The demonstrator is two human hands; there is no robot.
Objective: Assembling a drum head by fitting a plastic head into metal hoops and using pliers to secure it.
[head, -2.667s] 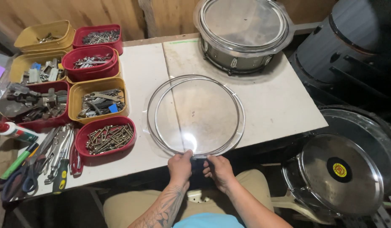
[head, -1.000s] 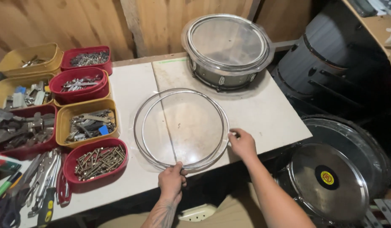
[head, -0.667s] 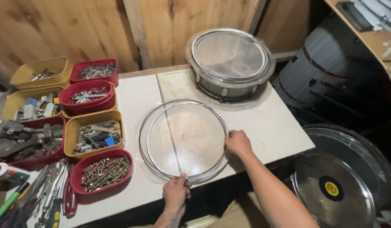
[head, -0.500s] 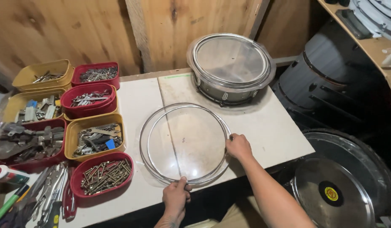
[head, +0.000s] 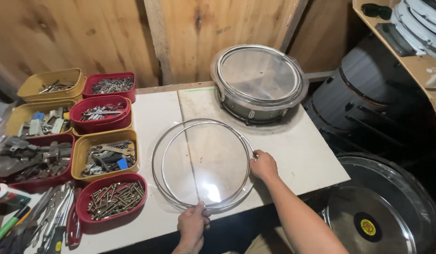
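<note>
Holding the clear drum head (head: 201, 164) by its metal hoop, you had your left hand (head: 192, 223) curled shut over the near edge and your right hand (head: 263, 164) closed on the rim at the side nearest the dark drum shells (head: 364, 103). The head lay flat on the white bench (head: 302, 150), just in front of the snare drum (head: 258, 82) at the back wall, with the red tub of screws (head: 112, 197) just beside its other side.

Compared with the earliest view, your hands had spread apart: both had been pinched together at the near edge, and now the right one had travelled round the hoop to its side while the left stayed at the front. I'd judge that gave you a wider, steadier hold on the hoop for shifting or turning it. The head itself sat in much the same spot in front of the snare drum, and the tubs of hardware (head: 105, 155) had not moved
</note>
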